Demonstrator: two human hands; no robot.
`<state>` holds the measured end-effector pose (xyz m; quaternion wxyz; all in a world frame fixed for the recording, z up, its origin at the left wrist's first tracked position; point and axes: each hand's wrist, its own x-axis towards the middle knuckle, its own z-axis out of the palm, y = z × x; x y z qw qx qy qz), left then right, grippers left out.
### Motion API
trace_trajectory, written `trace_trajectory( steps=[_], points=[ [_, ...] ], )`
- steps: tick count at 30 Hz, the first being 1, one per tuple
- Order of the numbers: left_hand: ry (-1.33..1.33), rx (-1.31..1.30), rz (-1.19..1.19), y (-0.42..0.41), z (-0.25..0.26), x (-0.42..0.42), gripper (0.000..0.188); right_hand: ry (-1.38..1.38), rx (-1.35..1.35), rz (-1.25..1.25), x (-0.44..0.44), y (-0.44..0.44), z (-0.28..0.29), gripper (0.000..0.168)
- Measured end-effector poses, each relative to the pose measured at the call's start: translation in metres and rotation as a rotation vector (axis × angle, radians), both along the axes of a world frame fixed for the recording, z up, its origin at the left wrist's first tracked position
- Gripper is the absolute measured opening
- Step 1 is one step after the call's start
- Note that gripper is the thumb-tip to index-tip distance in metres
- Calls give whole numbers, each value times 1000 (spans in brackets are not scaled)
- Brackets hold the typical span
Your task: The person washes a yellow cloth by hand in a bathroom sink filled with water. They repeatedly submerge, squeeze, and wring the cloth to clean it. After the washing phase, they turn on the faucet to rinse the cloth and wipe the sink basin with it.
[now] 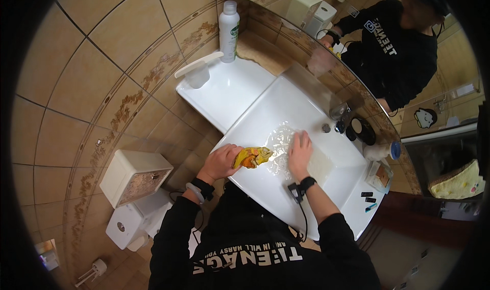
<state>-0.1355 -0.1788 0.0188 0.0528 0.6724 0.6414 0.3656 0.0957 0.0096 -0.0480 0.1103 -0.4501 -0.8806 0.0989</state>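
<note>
My left hand (222, 163) is closed around a bunched yellow and orange cloth (252, 157), held over the near left edge of the white washbasin (340, 175). Inside the basin, my right hand (301, 152) reaches down at the rippling water (278, 148); its fingers are extended and nothing shows in it. The tap (340, 126) stands on the far right side of the basin, beyond my right hand. Both wrists wear black bands, and a small device with a cable is at the right one.
A white spray can (229, 33) and a squeegee-like white tool (199, 66) stand on the ledge at upper left. A black round dish (361, 131), a blue-lidded jar (377, 151) and small dark items (366, 194) line the right side. A mirror (367, 60) spans the wall behind.
</note>
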Motion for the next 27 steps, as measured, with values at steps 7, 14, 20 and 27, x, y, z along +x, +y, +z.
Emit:
trace_trajectory(
  steps=[7,14,20,27],
  points=[
    [-16,-20,-2,1,-1,1,58,391,-184,121,-79,3,-2,63],
    [-24,-37,3,1,-3,-1,51,233,-201,609,-91,-63,14,60],
    [-53,-60,67,-2,-5,0,56,-123,-151,636,-48,-9,29,68],
    [-30,-117,13,3,-1,0,58,80,-195,406,-73,-46,5,67]
  ],
)
